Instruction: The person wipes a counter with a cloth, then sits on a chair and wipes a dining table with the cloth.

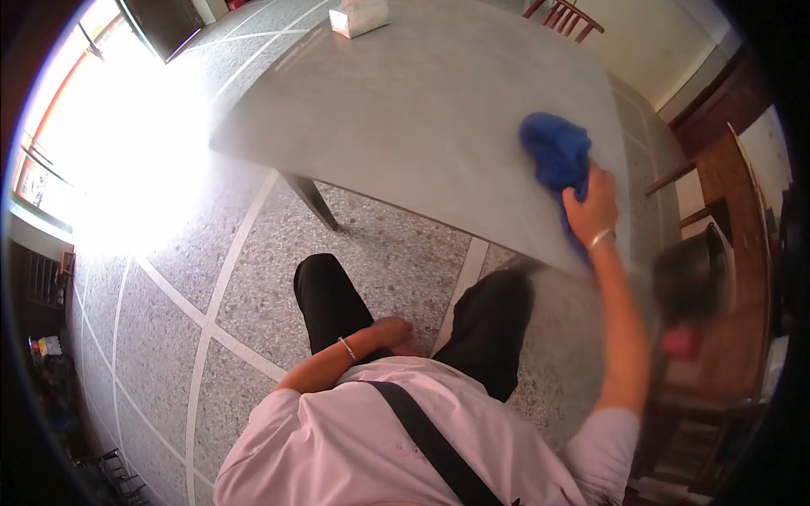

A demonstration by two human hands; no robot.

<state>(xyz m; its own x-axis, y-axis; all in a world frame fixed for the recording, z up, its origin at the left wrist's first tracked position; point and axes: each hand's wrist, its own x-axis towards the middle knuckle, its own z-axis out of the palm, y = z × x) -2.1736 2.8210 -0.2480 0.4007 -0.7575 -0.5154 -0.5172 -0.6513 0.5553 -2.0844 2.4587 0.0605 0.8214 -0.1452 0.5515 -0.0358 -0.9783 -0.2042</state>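
A blue cloth (554,150) lies bunched on the right part of a grey table (405,110), one end trailing toward the near edge. My right hand (593,205), with a bracelet at the wrist, is closed on the near side of this cloth, over the tabletop. My left hand (391,332) rests low in front of my body, between my legs and below the table's near edge. Its fingers are too small and blurred to make out.
On the table's far left stands a tissue box (359,18). A wooden chair (567,18) is behind the far edge. Wooden furniture (732,219) stands at the right. One table leg (314,202) reaches the speckled floor.
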